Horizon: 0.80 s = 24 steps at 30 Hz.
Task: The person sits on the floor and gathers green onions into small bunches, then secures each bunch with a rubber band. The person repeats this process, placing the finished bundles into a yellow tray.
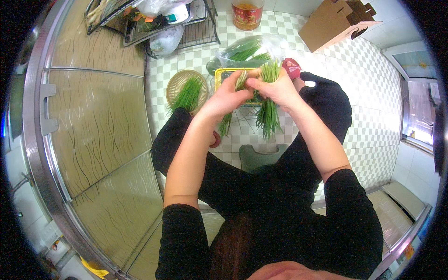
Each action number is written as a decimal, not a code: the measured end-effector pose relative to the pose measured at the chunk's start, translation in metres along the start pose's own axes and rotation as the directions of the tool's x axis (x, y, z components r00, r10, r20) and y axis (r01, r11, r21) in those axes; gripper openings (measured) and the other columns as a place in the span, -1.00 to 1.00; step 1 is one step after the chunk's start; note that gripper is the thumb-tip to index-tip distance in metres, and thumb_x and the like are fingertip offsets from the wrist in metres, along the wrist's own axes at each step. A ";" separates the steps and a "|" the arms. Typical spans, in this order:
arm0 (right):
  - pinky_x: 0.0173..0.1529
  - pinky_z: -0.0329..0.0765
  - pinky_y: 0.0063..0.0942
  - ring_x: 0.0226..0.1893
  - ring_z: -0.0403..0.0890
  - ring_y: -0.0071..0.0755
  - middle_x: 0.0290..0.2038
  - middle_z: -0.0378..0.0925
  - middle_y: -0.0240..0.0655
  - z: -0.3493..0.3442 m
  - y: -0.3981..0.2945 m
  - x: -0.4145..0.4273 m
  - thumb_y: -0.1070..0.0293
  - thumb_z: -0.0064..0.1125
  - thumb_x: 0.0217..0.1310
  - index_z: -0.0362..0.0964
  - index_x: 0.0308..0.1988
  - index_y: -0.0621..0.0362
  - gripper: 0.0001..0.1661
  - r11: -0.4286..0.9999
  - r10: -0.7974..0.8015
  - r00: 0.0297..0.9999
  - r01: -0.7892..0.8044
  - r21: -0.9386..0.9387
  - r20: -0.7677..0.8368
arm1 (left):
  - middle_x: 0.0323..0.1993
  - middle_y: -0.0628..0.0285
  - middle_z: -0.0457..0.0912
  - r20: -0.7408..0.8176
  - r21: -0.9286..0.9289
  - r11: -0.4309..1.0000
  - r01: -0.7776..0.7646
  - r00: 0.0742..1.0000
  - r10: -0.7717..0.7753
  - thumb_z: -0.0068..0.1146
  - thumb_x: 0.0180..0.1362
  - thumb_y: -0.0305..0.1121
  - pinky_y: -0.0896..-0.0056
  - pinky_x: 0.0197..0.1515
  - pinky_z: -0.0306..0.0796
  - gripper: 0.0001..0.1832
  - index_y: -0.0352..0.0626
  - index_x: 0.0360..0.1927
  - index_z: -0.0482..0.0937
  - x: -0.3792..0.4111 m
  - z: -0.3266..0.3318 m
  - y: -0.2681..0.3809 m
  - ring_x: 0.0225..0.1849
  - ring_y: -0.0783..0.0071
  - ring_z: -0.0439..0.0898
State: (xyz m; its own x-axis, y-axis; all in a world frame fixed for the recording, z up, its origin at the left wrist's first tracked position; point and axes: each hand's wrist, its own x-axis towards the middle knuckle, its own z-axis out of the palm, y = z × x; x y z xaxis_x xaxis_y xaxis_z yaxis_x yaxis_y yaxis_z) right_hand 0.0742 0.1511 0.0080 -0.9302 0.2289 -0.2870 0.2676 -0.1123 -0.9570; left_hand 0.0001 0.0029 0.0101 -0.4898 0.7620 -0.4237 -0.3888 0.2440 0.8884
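My left hand (229, 96) grips a thin bunch of garlic chives (226, 124), its pale stem ends up between the fingers and its green leaves hanging below. A thicker bunch of chives (268, 119) is held in my right hand (278, 89), stems upward and leaves pointing towards me. The two hands nearly meet, the right thumb reaching towards the left bunch. Beneath them is a yellow-rimmed tray (217, 77); its contents are mostly hidden by the hands. To the left, a tan plastic basket (171, 87) holds more chives (189, 94), with leaves overhanging its edge.
Beyond the tray lies a clear plastic bag (273, 43) with greens inside. A large jug (246, 15) of amber liquid and a cardboard box (332, 26) stand farther back. A wire rack (196, 38) is at upper left, beside cabinet doors (101, 115). A stool (252, 157) shows between my legs.
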 end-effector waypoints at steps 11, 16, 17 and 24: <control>-0.34 0.49 -0.58 -0.47 0.55 -0.59 -0.46 0.59 -0.37 0.001 0.000 0.000 0.37 0.28 0.00 0.52 -0.34 0.27 -0.79 1.000 -0.014 1.000 0.013 -0.022 -0.026 | -0.49 0.43 0.38 0.073 -0.141 0.990 0.027 0.997 -0.016 -0.07 0.17 -0.44 0.70 -0.61 0.00 -0.64 -0.11 0.07 0.35 -0.003 -0.002 0.000 -0.63 0.74 0.20; -0.50 0.38 -0.64 -0.59 0.47 -0.63 -0.55 0.53 -0.41 -0.002 0.000 0.003 0.36 0.24 0.03 0.51 -0.37 0.25 -0.82 0.998 -0.050 0.999 0.051 0.036 -0.009 | -0.43 0.30 0.47 0.062 -0.215 0.976 -0.015 0.998 0.030 -0.18 0.27 -0.34 0.63 -0.50 0.23 -0.72 -0.20 0.00 0.38 0.001 -0.007 -0.003 -0.54 0.61 0.38; -0.54 0.34 -0.65 -0.62 0.43 -0.64 -0.57 0.50 -0.44 -0.003 0.002 0.004 0.36 0.24 0.03 0.50 -0.38 0.24 -0.83 0.997 -0.038 0.999 0.039 0.067 -0.015 | -0.41 0.26 0.49 0.032 -0.243 0.969 -0.039 0.998 0.048 -0.19 0.28 -0.34 0.59 -0.44 0.31 -0.73 -0.21 -0.02 0.39 0.002 -0.006 -0.005 -0.49 0.56 0.43; -0.61 0.16 -0.69 -0.73 0.19 -0.71 -0.65 0.28 -0.55 -0.012 0.001 0.004 0.43 0.22 0.04 0.38 -0.36 0.19 -0.84 0.947 0.043 0.997 -0.018 0.320 -0.070 | -0.45 0.23 0.51 -0.417 -0.476 0.818 -0.323 0.902 0.113 -0.29 0.30 -0.40 0.31 -0.14 0.43 -0.80 -0.24 -0.23 0.41 0.012 -0.020 -0.011 -0.31 0.32 0.55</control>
State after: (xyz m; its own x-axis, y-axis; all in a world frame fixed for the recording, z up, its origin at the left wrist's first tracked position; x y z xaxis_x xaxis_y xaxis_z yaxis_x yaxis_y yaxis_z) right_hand 0.0732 0.1632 0.0054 -0.8978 0.2912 -0.3304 0.1901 -0.4204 -0.8872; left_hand -0.0172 -0.0024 -0.0083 -0.8113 0.4643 -0.3552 -0.5313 -0.3321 0.7794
